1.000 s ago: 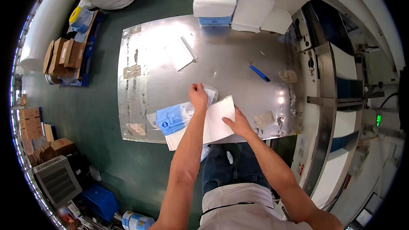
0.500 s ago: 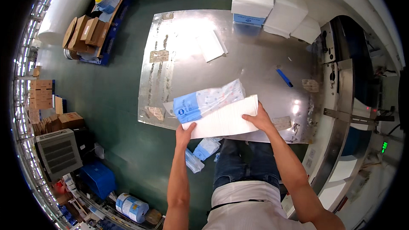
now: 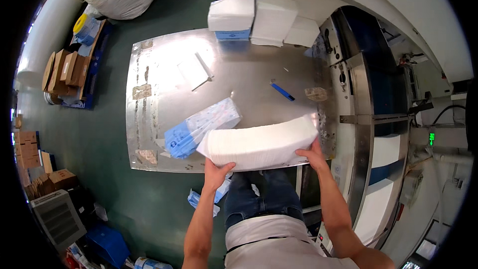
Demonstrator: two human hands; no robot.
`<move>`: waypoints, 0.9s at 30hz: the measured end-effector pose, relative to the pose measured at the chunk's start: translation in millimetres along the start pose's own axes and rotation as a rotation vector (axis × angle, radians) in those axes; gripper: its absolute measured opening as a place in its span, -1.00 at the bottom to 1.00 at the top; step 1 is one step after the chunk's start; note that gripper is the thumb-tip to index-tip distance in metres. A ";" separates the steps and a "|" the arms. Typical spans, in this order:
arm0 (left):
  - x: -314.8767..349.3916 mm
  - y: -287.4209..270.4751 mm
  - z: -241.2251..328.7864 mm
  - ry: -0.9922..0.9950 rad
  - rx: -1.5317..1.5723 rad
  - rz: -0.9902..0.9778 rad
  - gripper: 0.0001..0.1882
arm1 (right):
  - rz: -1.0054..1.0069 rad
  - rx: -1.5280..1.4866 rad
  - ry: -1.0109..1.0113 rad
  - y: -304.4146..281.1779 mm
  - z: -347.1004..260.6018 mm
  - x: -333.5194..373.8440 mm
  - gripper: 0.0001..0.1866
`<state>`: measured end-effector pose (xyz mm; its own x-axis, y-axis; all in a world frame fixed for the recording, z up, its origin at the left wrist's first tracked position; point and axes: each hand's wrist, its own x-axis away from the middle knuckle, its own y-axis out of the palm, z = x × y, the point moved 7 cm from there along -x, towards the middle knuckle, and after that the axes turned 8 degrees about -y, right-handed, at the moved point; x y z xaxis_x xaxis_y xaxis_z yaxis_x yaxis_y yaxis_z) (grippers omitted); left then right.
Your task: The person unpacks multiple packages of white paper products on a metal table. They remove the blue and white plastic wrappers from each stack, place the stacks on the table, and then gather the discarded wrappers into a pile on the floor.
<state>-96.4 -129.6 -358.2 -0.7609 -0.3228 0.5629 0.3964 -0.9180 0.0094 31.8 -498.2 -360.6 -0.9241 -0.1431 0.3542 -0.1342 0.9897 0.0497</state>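
Between my two hands is a long stack of white paper sheets (image 3: 261,142), bowed slightly along its length, at the near edge of the metal table (image 3: 169,77). My left hand (image 3: 217,173) grips its left end, thumb over the near side. At the other end my right hand (image 3: 312,154) holds it the same way. The fingers under the stack are hidden. Just beyond the left end lies a crumpled blue and clear plastic bag (image 3: 204,125) on the table.
A white folded piece (image 3: 195,71) and a slim blue cutter (image 3: 282,91) lie farther back. More white stacks (image 3: 274,20) stand along the far edge. On the right runs a machine with a blue belt (image 3: 387,97) carrying white stacks. Plastic wrappers (image 3: 203,201) lie on the floor.
The stack has moved right, away from the plastic bag, and turned so its thick side shows. Both hands still hold its ends. The whole view has shifted to the right.
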 end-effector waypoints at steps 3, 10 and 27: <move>-15.3 10.7 -30.3 0.068 -0.029 -0.064 -0.39 | 0.021 0.096 -0.053 -35.5 42.0 8.0 -0.12; -26.6 -17.8 -74.8 0.078 -0.271 0.022 -0.44 | 0.073 0.372 -0.072 -54.9 132.6 5.5 -0.09; 70.6 250.5 81.7 0.100 -0.174 -0.300 -0.38 | 0.386 0.490 -0.223 -228.1 -155.7 137.4 0.24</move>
<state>-8.9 -363.5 -248.6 -0.8801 -0.0458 0.4726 0.0609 -0.9980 0.0165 -8.9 -743.3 -177.9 -0.9833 0.1725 0.0574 0.1225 0.8622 -0.4916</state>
